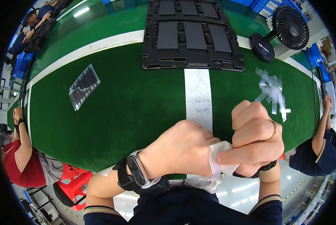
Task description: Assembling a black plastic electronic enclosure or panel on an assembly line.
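Note:
My left hand [185,148], with a dark wristband at the wrist, is closed over the near part of the table. Its fingertips are turned away and hidden. Right beside it, my right hand [256,137], a ring on one finger, is closed in a pinch. Between the two hands is a thin, soft white piece, like tissue or cloth [215,162]. The right thumb and forefinger grip it, and it lies against the thumb side of my left hand. More pale crumpled material [203,183] shows just below the hands.
A black moulded tray [192,63] with several dark flat panels stands at the far middle. Clear strips [272,90] lie heaped at right, near a black fan [263,48]. A clear sheet with dark strips [84,86] lies left on the green table [130,97]. People sit at both sides.

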`<action>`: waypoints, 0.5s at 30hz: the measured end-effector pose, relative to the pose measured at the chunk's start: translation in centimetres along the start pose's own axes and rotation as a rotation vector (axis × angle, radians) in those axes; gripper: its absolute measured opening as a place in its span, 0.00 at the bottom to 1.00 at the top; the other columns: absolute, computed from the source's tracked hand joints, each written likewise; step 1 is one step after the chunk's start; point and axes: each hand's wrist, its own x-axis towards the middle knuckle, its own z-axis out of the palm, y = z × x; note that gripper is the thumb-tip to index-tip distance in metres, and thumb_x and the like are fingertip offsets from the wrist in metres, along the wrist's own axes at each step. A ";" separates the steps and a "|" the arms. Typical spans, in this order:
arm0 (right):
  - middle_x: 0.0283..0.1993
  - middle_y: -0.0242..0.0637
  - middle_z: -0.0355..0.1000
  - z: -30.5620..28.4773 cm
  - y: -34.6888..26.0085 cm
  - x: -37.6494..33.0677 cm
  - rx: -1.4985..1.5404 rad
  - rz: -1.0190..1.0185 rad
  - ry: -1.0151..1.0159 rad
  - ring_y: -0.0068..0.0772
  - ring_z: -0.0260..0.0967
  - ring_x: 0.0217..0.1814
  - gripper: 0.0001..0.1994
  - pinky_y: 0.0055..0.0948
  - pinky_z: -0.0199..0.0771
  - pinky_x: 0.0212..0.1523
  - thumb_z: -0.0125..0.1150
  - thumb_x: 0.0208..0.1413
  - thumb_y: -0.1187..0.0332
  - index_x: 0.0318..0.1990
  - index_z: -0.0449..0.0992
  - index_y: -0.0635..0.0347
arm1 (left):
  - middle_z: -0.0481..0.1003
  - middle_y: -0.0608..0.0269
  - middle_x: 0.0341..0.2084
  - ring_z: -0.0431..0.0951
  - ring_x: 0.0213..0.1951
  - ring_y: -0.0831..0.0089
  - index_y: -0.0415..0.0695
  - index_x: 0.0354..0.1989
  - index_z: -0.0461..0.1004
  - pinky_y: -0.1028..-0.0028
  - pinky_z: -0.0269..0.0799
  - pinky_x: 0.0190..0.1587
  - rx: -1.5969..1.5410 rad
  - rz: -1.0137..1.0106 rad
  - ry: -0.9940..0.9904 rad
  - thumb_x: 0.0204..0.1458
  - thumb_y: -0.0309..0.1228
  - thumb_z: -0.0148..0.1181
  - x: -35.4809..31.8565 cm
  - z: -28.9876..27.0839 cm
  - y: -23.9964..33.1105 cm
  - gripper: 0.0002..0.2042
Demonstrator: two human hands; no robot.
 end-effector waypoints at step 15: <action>0.23 0.28 0.62 -1.3 1.1 -0.1 0.427 0.340 0.097 0.24 0.56 0.25 0.03 0.21 0.56 0.24 0.59 0.38 0.70 0.22 0.75 0.58 | 0.72 0.69 0.14 0.69 0.11 0.73 0.45 0.21 0.74 0.79 0.62 0.12 0.043 0.010 -0.031 0.35 0.30 0.67 0.0 0.2 0.0 0.07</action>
